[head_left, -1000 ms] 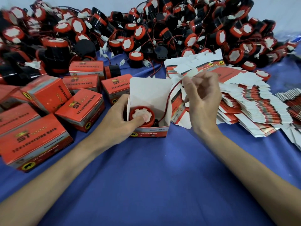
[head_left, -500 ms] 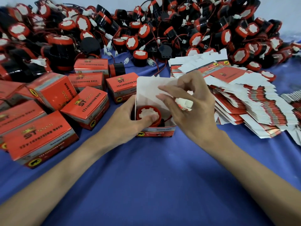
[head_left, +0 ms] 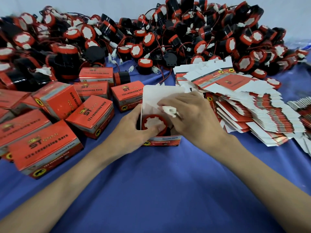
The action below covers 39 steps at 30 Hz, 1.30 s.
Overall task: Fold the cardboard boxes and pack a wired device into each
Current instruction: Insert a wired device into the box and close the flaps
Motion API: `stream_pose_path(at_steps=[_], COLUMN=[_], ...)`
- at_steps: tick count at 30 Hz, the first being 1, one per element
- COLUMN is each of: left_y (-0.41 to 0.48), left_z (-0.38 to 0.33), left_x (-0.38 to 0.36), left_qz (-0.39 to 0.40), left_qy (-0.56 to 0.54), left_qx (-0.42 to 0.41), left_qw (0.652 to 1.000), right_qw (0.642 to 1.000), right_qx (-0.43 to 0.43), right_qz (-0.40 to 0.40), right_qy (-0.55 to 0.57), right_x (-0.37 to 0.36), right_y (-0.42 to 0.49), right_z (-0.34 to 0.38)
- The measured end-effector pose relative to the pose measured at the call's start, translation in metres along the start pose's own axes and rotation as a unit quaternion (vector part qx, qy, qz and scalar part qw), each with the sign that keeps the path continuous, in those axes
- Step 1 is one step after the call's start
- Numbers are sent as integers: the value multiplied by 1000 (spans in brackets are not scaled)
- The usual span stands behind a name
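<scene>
Blue cloth (head_left: 159, 190) bears open cardboard box (head_left: 161, 142) holding round horn (head_left: 152, 122).

Bare cloth (head_left: 159, 190) between closed boxes (head_left: 45, 148), flats (head_left: 260, 118)

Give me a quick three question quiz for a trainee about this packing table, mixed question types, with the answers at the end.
1. True or false: the open box in front of the person already holds a horn.
2. Which hand holds the white plug?
A. left hand
B. right hand
C. neither
3. Fill in: the stack of flat boxes lies to the person's ____ of the open box.

Key
1. True. The left hand steadies the box with its thumb on the horn.
2. B. The right hand pinches the plug over the opening.
3. Right. The closed boxes lie to the left.
</scene>
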<state>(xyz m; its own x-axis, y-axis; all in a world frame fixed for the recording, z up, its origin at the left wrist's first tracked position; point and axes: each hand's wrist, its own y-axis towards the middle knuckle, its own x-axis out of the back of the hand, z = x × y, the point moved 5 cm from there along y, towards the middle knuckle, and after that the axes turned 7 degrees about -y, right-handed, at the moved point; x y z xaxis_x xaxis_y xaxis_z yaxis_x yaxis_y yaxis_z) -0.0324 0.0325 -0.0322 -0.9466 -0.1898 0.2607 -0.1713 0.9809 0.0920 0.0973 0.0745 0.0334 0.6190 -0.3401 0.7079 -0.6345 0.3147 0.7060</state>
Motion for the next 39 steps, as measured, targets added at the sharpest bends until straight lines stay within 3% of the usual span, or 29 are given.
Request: stream_pose_path(at_steps=[5, 12, 18, 25, 33, 39], left_y=[2, -1, -6, -8, -8, -8], left_z=[0, -5, -6, -8, -7, -10], left_x=[2, -2, -1, 0, 0, -4], left_qz=[9, 61, 84, 100, 102, 99], left_qy=[-17, -30, -99, -108, -113, -100], left_qx=[-24, -40, -35, -58, -64, -75], left_qw=[1000, 997, 991, 987, 986, 987], right_qw=[985, 948, 953, 954, 952, 939], right_qx=[-60, -19, -37, -78, -93, -100], right_qz=[155, 317, 293, 289, 282, 326], right_qy=[-37, -7, -61, -27, -76, -34], right_x=[-13, -16, -22, -14, -11, -11], right_y=[-1, 2, -2, 1, 1, 5], right_z=[18, 16, 22, 19, 22, 17])
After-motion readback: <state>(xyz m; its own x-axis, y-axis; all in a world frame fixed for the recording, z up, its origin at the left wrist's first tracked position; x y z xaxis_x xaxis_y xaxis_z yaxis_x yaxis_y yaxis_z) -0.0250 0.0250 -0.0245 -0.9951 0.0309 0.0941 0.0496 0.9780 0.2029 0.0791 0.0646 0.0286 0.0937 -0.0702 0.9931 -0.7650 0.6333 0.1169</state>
